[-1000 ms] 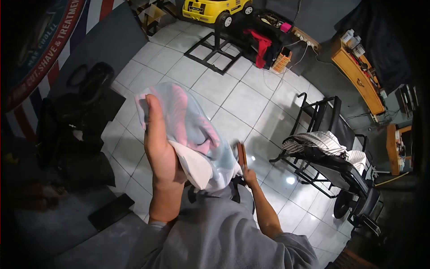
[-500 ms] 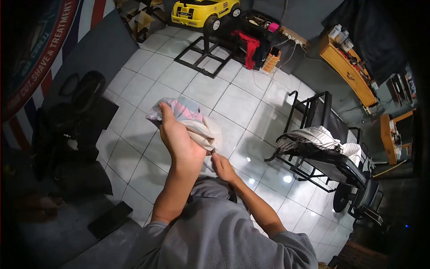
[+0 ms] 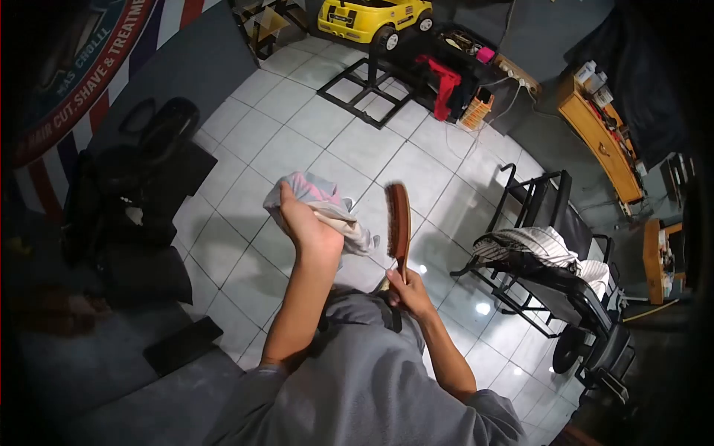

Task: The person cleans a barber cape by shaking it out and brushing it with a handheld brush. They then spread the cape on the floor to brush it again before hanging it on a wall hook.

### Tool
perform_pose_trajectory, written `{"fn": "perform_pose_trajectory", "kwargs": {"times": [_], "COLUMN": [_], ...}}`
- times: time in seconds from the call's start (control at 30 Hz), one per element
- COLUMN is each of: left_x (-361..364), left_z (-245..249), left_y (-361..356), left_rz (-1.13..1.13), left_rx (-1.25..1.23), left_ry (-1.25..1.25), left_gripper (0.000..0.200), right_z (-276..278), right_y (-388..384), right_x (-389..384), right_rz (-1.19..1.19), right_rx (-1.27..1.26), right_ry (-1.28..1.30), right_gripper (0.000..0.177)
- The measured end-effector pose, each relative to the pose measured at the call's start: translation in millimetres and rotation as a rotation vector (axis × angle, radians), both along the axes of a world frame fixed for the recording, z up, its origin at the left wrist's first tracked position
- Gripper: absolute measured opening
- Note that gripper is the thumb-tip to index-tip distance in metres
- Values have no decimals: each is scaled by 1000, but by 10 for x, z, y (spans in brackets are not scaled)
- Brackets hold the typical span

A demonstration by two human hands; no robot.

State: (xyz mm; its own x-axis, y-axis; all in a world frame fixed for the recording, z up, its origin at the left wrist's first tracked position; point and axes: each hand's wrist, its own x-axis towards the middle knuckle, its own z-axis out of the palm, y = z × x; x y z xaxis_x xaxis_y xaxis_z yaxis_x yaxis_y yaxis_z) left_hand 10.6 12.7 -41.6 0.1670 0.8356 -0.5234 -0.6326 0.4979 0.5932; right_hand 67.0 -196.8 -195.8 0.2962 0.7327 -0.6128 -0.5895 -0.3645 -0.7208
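My left hand (image 3: 306,227) is closed on a crumpled cloth (image 3: 349,227), pale grey and cream with a pink patch, some of it hidden behind the palm. To the right, my right hand (image 3: 410,291) grips the handle of a brown wooden brush (image 3: 401,223). Its long head points away from me, with dark bristles along the left side. Brush and cloth are apart, with a small gap between them. Both hands are in front of my grey shirt, above the tiled floor.
A black barber chair (image 3: 554,275) with a striped cloth (image 3: 532,245) draped over it stands at right. Beyond are a black metal frame (image 3: 364,93), a yellow toy car (image 3: 368,21) and an orange basket (image 3: 476,110). A wooden shelf (image 3: 599,141) holds bottles on the right wall.
The brush, hidden behind the cloth before, now shows in full in my right hand, which has moved right, away from the cloth. The view has shifted slightly left.
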Motion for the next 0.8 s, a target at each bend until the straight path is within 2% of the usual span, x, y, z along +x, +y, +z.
{"fn": "perform_pose_trajectory", "kwargs": {"times": [0.07,0.13,0.23,0.27,0.33,0.4,0.43,0.47,0.53,0.6,0.63,0.73,0.77,0.8], "left_x": [40,109,-40,-155,-315,-455,-502,-574,-718,-803,-786,-709,-694,-677], "left_z": [-119,-207,-466,-528,-650,-744,-713,-802,-987,-1066,-1078,-1063,-974,-1017], "left_y": [-107,-282,-543,-620,-724,-728,-672,-548,-221,43,121,202,175,128], "left_rz": [-7,-21,-120,-196,-327,-419,-440,-500,-468,-581,-639,-809,-827,-823], "left_rx": [-12,-47,51,124,196,200,164,284,423,523,578,512,532,661], "left_ry": [36,64,52,-2,-39,7,111,150,413,593,677,712,726,778], "left_gripper": [43,45,40,37,36,37,35,30,26,27,28,35,43,48], "right_z": [297,658,765,806,789,545,355,445,413,617,593,609,574,585], "right_y": [189,443,745,801,772,775,760,699,570,445,449,482,490,478], "right_x": [-208,-325,-323,-318,-220,-209,-141,-47,166,333,379,388,375,359], "right_rz": [-100,-169,-285,-401,-361,-573,-649,-614,-602,-419,-409,-476,-516,-490], "right_rx": [315,552,531,475,239,270,296,279,257,80,125,76,140,165], "right_ry": [68,-73,-360,-282,-265,-282,-465,-606,-481,-417,-482,-503,-493,-511], "right_gripper": [30,36,44,38,26,17,16,15,17,18,21,24,27,28]}}
